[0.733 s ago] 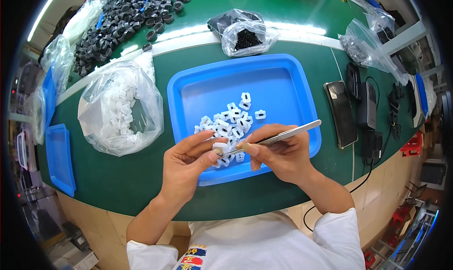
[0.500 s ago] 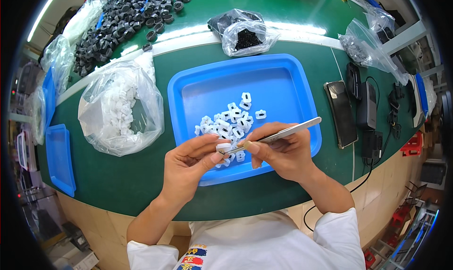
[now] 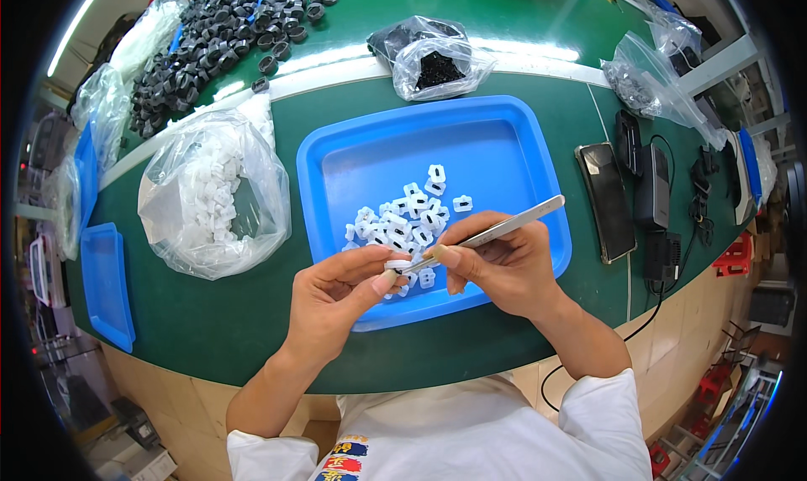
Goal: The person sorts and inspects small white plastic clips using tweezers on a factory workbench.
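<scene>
Between its thumb and fingers, my left hand [image 3: 336,289] pinches a small white plastic part [image 3: 398,264]. Metal tweezers [image 3: 513,223] lie in the closed grip of my right hand [image 3: 501,264], their tips against the underside of that part. A dark spot shows where tips and part meet; I cannot make out what it is. Both hands are over the near side of a blue tray [image 3: 538,157]. Beyond my fingers is a heap of white plastic parts [image 3: 395,229], several with black pieces in their slots.
At left stands a clear bag of white parts [image 3: 214,199], beside a small blue tray [image 3: 108,288]. A bag of tiny black pieces [image 3: 439,68] sits behind the large tray. Black rings [image 3: 202,52] pile up far left. A phone [image 3: 607,202] and a cabled adapter [image 3: 662,258] lie right.
The tweezers have shifted slightly left and tilted a little, their tips still at the white part. My left hand keeps nearly the same pinch and place.
</scene>
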`<state>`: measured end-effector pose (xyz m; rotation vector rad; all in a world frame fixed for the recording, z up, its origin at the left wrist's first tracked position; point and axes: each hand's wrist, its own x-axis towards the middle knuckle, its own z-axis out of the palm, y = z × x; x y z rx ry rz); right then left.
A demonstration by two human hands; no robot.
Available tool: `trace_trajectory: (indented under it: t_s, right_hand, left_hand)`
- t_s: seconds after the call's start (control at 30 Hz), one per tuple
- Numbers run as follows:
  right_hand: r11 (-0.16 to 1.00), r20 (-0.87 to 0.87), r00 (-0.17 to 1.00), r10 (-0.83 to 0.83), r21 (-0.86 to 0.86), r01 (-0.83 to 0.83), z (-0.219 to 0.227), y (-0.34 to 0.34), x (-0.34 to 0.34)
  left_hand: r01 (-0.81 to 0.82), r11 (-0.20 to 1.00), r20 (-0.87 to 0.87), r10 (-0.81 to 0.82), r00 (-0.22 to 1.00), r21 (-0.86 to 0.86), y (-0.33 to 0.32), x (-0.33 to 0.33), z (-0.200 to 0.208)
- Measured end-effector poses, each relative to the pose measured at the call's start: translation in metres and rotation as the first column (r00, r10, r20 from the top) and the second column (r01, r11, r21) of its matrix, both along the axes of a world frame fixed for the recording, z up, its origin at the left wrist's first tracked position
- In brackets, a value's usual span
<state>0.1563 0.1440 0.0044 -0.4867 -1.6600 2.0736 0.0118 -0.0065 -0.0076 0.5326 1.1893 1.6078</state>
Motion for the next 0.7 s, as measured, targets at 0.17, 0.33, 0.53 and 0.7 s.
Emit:
trace_trajectory:
  t_s: [0.17, 0.33, 0.53, 0.7]
  right_hand:
    - [1.0, -0.035, 0.999, -0.006, 0.0, 0.006, -0.0022, 0.0001, -0.0007]
    - [1.0, 0.012, 1.0, -0.008, -0.011, 0.008, -0.0014, 0.0011, -0.0005]
    - [1.0, -0.033, 0.999, -0.012, 0.029, 0.013, -0.0041, 0.0005, -0.0002]
    - [0.996, -0.018, 1.0, 0.005, 0.086, -0.003, -0.0011, -0.0009, 0.0008]
  left_hand:
    - [0.01, 1.0, 0.01, -0.01, 1.0, -0.004, -0.001, -0.0005, -0.0009]
    - [0.009, 1.0, 0.01, -0.009, 1.0, -0.004, -0.0013, -0.0002, -0.0016]
    - [0.003, 1.0, 0.017, -0.003, 1.0, -0.025, -0.0017, 0.0001, -0.0022]
    - [-0.005, 0.999, 0.022, 0.005, 1.0, -0.037, -0.0021, -0.0005, -0.0028]
